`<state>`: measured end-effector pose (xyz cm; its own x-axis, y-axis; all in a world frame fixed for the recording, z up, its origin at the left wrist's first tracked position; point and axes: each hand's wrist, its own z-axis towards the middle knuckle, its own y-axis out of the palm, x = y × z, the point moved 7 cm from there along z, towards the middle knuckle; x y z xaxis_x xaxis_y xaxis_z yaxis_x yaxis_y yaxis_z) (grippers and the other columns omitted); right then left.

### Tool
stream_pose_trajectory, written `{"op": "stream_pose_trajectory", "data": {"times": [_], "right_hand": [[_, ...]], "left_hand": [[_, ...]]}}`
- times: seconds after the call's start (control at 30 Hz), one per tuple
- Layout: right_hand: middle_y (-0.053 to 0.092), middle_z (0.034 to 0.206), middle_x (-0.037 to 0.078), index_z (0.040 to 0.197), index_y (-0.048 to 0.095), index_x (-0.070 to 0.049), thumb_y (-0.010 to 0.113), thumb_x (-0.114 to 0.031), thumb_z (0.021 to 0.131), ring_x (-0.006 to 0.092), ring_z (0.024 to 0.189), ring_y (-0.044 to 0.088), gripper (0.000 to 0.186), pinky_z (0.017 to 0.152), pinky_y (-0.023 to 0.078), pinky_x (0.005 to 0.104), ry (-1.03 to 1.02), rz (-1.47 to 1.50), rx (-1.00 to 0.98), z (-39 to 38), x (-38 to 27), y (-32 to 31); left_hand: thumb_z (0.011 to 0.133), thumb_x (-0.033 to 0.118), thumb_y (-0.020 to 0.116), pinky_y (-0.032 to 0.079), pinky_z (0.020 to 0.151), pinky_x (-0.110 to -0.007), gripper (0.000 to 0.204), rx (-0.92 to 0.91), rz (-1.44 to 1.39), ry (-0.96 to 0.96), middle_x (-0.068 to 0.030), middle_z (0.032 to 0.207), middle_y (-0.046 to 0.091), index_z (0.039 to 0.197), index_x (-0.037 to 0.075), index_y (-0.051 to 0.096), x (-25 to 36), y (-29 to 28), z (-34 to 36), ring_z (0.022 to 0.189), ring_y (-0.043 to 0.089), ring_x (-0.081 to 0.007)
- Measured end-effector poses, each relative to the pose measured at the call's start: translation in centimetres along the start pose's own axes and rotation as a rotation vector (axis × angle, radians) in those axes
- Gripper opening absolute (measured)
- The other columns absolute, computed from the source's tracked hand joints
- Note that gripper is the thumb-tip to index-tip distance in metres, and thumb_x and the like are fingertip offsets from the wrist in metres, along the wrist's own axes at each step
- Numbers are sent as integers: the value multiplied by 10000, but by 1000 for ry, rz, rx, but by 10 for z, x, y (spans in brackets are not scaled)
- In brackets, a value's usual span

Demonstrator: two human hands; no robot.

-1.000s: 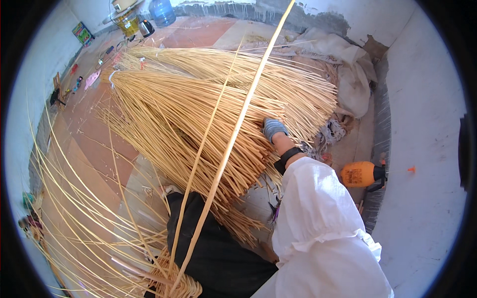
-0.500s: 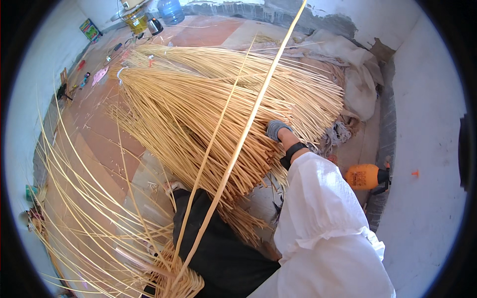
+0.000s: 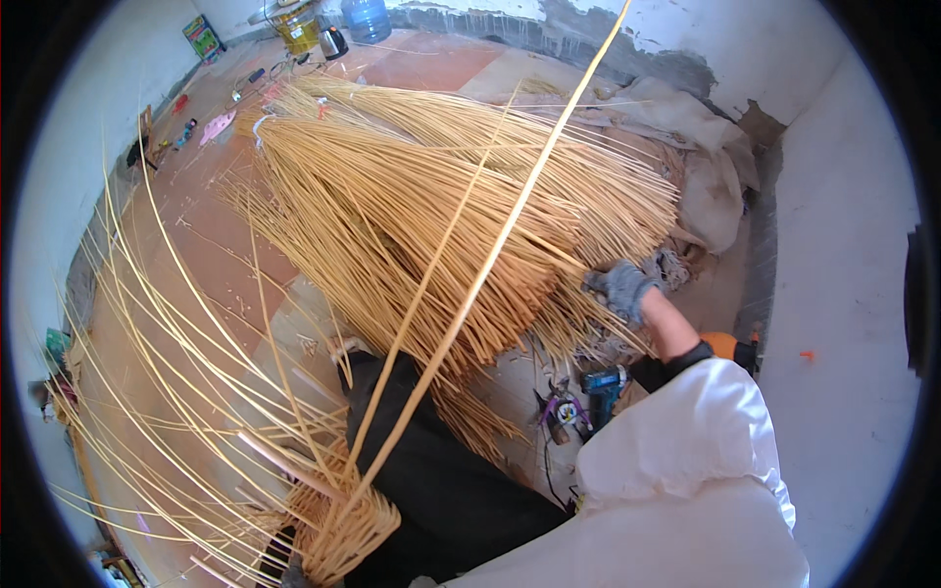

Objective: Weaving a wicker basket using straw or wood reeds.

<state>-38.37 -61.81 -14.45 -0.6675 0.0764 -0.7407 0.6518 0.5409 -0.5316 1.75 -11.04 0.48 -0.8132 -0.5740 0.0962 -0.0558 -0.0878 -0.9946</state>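
My right hand [image 3: 627, 291], in a grey glove, is closed at the cut ends of a large bundle of peeled wicker rods [image 3: 412, 225]. One wicker rod [image 3: 554, 253] sticks out of the bundle into its fingers. Low at the left, a partly woven wicker piece [image 3: 358, 524] rests against my black-covered leg [image 3: 441, 480]. Long loose rods fan out from it to the left, and two thicker stakes [image 3: 480, 269] rise across the view. A bit of my gloved left hand [image 3: 294, 574] shows beside the weave at the lower edge; its fingers are hidden.
A blue cordless drill [image 3: 602, 384] and a small tool with purple parts [image 3: 561, 412] lie by my right sleeve. An orange bottle [image 3: 720, 345] is partly behind that sleeve. Crumpled sheeting [image 3: 711, 191] lies along the right wall. A kettle [image 3: 333, 43] and water jug [image 3: 367, 20] stand far back.
My right hand has moved right and slightly nearer, drawing a rod out from the bundle ends. The drill has come into view beside the sleeve, which now covers much of the orange bottle.
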Motion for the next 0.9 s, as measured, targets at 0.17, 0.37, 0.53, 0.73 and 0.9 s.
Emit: {"op": "stream_pose_trajectory", "data": {"times": [0.17, 0.37, 0.53, 0.73, 0.9], "right_hand": [[466, 522, -18, 911, 565, -27, 508, -213, 849, 56, 353, 372, 204, 312, 282, 167, 443, 955, -360, -73, 5, 40], [477, 542, -13, 887, 573, -27, 514, -248, 851, 68, 351, 354, 231, 310, 261, 195, 404, 1020, -330, -78, 19, 57], [543, 621, 45, 938, 542, -3, 559, -233, 820, 103, 435, 462, 260, 363, 355, 206, 279, 1011, -363, -105, -6, 60], [606, 864, 165, 1051, 489, 44, 638, -239, 754, 240, 772, 608, 436, 677, 509, 337, 201, 1001, -623, -216, -70, 91], [599, 963, 158, 1070, 525, 42, 568, -178, 823, 230, 863, 596, 334, 733, 504, 325, 104, 900, -956, -243, -116, 184]], "left_hand": [[688, 541, 598, 436, 744, -431, 698, 43, -7, -12, -178, 1017, 535, 1160, 45, 462, -3, 4, 0, 895, 522, -357], [519, 164, 729, 381, 847, -406, 710, 55, -71, -40, -177, 1001, 515, 1154, 19, 446, 4, 10, 3, 925, 494, -340], [549, 161, 725, 408, 830, -389, 577, 129, 662, -61, -156, 1025, 529, 1076, 51, 518, 69, -32, 15, 954, 509, -316], [773, 171, 567, 453, 746, -343, 272, -396, -628, 676, -131, 960, 585, 1024, 66, 585, 203, -41, 34, 860, 570, -281], [874, 192, 464, 482, 681, -267, 255, -910, -1418, -164, -122, 907, 583, 1047, 5, 487, 278, 90, 66, 759, 571, -168]]}}
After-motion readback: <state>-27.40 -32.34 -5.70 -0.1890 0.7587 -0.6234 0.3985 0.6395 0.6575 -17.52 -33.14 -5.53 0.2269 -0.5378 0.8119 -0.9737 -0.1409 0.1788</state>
